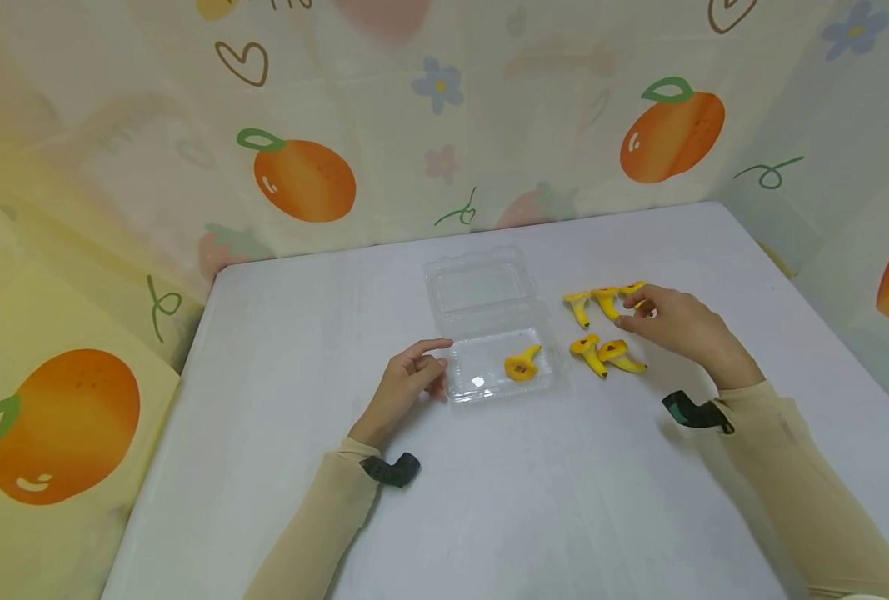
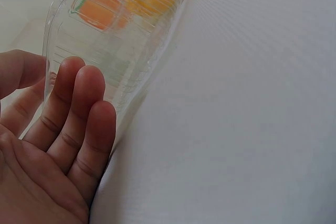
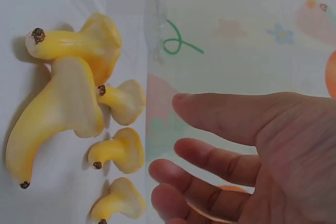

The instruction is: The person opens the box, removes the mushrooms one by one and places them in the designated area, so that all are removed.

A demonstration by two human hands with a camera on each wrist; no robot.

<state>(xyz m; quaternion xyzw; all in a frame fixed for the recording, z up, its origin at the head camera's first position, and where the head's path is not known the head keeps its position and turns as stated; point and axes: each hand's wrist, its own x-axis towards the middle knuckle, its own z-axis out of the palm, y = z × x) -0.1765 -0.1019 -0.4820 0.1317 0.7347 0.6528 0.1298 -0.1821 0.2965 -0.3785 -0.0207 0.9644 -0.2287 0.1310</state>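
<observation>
A yellow mushroom (image 1: 521, 365) with a funnel-shaped cap lies in the base of an open clear plastic clamshell box (image 1: 462, 387). My left hand (image 1: 407, 379) is at the box's left side, its fingertips right at the rim; in the left wrist view the lower fingers (image 2: 97, 124) are extended along the clear wall. My right hand (image 1: 665, 321) hovers at the farthest-right mushroom (image 1: 631, 287), partly covering it in the head view. In the right wrist view, nothing lies between its thumb and loosely bent fingers (image 3: 170, 174).
Right of the box, more yellow mushrooms lie in two groups, a far row (image 1: 605, 302) and a nearer pair (image 1: 588, 354). The box lid (image 1: 481, 283) leans back, flipped away. A fruit-print curtain (image 1: 384, 142) hangs behind the white table (image 1: 302, 333).
</observation>
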